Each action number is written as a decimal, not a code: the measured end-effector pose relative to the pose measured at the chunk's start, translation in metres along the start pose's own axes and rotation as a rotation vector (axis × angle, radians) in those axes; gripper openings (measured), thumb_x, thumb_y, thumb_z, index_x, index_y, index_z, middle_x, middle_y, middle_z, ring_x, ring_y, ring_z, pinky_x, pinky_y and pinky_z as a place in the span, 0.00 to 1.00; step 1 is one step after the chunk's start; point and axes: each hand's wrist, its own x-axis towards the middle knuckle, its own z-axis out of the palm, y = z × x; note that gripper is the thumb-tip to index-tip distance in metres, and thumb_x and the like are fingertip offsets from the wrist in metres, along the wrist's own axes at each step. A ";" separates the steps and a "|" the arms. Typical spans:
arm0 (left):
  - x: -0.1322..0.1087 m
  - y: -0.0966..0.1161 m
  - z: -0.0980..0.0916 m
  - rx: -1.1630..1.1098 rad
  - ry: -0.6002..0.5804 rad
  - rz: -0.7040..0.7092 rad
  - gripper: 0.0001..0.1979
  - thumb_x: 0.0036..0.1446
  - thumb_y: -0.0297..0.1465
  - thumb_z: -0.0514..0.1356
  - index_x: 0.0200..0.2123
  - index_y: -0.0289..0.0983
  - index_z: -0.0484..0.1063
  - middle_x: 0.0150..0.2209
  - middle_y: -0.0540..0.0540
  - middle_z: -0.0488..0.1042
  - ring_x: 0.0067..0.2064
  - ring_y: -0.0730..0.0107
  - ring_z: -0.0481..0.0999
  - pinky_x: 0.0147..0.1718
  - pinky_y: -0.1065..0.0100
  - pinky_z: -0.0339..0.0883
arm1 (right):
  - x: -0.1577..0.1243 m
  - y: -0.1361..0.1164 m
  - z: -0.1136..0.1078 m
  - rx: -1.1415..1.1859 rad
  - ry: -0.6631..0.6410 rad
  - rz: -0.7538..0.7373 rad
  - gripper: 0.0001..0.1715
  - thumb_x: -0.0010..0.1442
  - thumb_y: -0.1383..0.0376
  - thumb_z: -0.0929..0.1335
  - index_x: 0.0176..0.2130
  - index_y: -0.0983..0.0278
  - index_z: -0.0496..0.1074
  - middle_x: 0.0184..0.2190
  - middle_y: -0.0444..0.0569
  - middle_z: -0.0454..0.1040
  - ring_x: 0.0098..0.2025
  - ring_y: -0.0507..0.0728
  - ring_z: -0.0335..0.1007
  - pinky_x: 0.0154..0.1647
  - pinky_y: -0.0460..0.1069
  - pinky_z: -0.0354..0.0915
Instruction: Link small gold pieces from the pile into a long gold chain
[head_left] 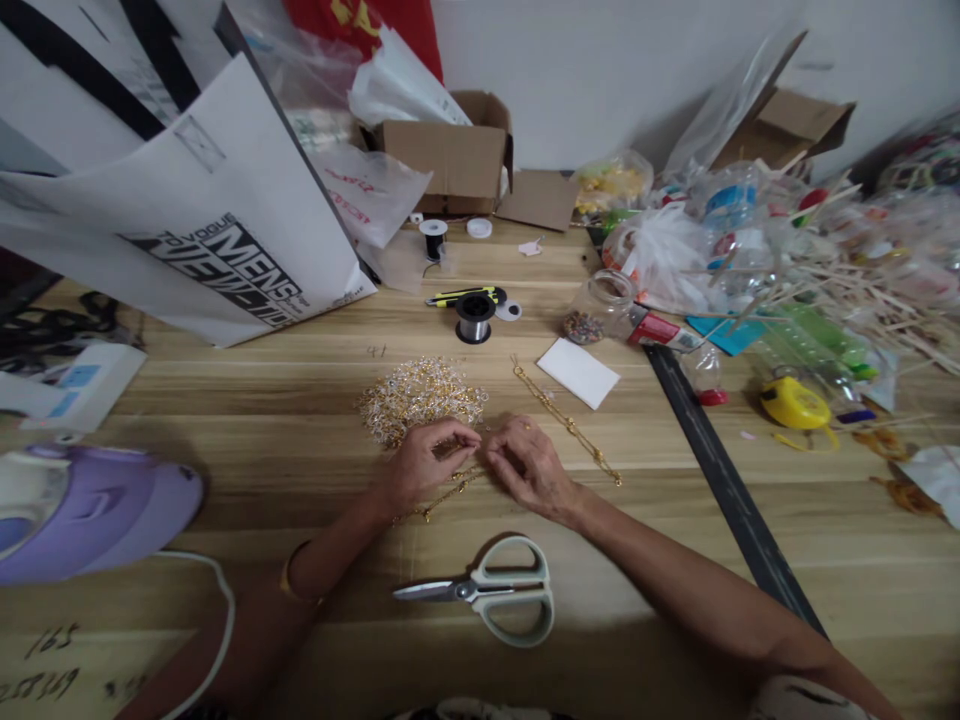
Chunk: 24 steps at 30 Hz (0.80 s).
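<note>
Over the middle of the wooden table, my left hand (431, 462) and my right hand (531, 468) face each other with their fingertips nearly meeting. Thumb and forefinger of my left hand are pinched together; what they grip is too small to make out. A gold chain (459, 484) runs from beneath my left hand to the curled fingers of my right hand, which close on its end. Just beyond my left hand spreads a pile of small gold and clear beads (420, 395). A second gold chain (566, 422) lies stretched out to the right of my right hand.
White-handled scissors (514, 590) lie in front of me. Beyond the beads are a wire spool (474, 318), a cutter knife (457, 297) and a bead jar (596, 308). A purple iron (105, 510) stands left; a yellow tape measure (795, 402) and plastic clutter lie right.
</note>
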 end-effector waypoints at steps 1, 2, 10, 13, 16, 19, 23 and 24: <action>0.000 0.000 0.000 -0.001 0.002 -0.001 0.03 0.52 0.25 0.60 0.30 0.34 0.74 0.30 0.47 0.78 0.32 0.72 0.75 0.35 0.72 0.69 | 0.000 0.000 0.000 0.001 0.001 -0.002 0.05 0.62 0.68 0.60 0.33 0.63 0.64 0.27 0.47 0.67 0.32 0.55 0.60 0.39 0.52 0.59; 0.000 -0.001 0.000 -0.002 0.002 -0.003 0.03 0.52 0.25 0.60 0.30 0.34 0.74 0.30 0.47 0.78 0.32 0.72 0.75 0.35 0.72 0.69 | 0.000 0.000 0.000 0.000 0.001 -0.002 0.05 0.62 0.68 0.60 0.33 0.63 0.64 0.27 0.47 0.67 0.32 0.55 0.60 0.39 0.52 0.59; 0.000 -0.001 0.000 0.003 -0.014 -0.008 0.03 0.52 0.25 0.60 0.31 0.34 0.74 0.31 0.46 0.77 0.33 0.71 0.75 0.36 0.71 0.69 | 0.001 -0.001 -0.001 0.000 -0.008 0.009 0.06 0.62 0.68 0.60 0.33 0.63 0.64 0.27 0.48 0.67 0.32 0.55 0.61 0.39 0.52 0.59; 0.000 0.001 0.000 0.001 -0.016 -0.012 0.03 0.52 0.24 0.60 0.31 0.34 0.74 0.31 0.46 0.77 0.33 0.72 0.75 0.35 0.72 0.69 | 0.001 -0.001 -0.001 0.001 -0.009 0.009 0.06 0.62 0.67 0.60 0.33 0.63 0.64 0.27 0.48 0.67 0.32 0.55 0.61 0.39 0.53 0.59; 0.000 0.002 0.000 -0.006 -0.024 -0.019 0.03 0.52 0.24 0.60 0.31 0.33 0.74 0.31 0.46 0.77 0.33 0.72 0.75 0.36 0.73 0.68 | 0.001 0.000 0.000 0.005 -0.010 0.008 0.05 0.62 0.68 0.60 0.34 0.63 0.64 0.27 0.48 0.67 0.32 0.55 0.61 0.39 0.53 0.59; 0.000 0.001 0.000 -0.006 -0.023 -0.023 0.03 0.52 0.23 0.60 0.31 0.33 0.75 0.30 0.46 0.77 0.33 0.72 0.75 0.35 0.73 0.68 | 0.001 0.000 -0.001 0.006 -0.012 0.005 0.05 0.62 0.68 0.60 0.33 0.63 0.64 0.27 0.47 0.67 0.31 0.55 0.61 0.39 0.53 0.59; 0.000 0.001 0.000 -0.002 -0.024 -0.031 0.03 0.52 0.24 0.60 0.31 0.33 0.74 0.30 0.46 0.77 0.32 0.72 0.75 0.35 0.72 0.68 | 0.001 -0.001 -0.001 0.011 -0.012 0.002 0.05 0.62 0.69 0.61 0.33 0.63 0.64 0.27 0.47 0.67 0.32 0.55 0.61 0.39 0.53 0.59; 0.000 0.001 0.000 -0.001 -0.026 -0.033 0.03 0.52 0.24 0.60 0.31 0.34 0.74 0.30 0.46 0.77 0.32 0.72 0.75 0.35 0.72 0.68 | 0.001 -0.001 -0.001 0.011 -0.010 0.001 0.05 0.62 0.69 0.60 0.33 0.63 0.64 0.27 0.47 0.67 0.32 0.55 0.61 0.39 0.53 0.59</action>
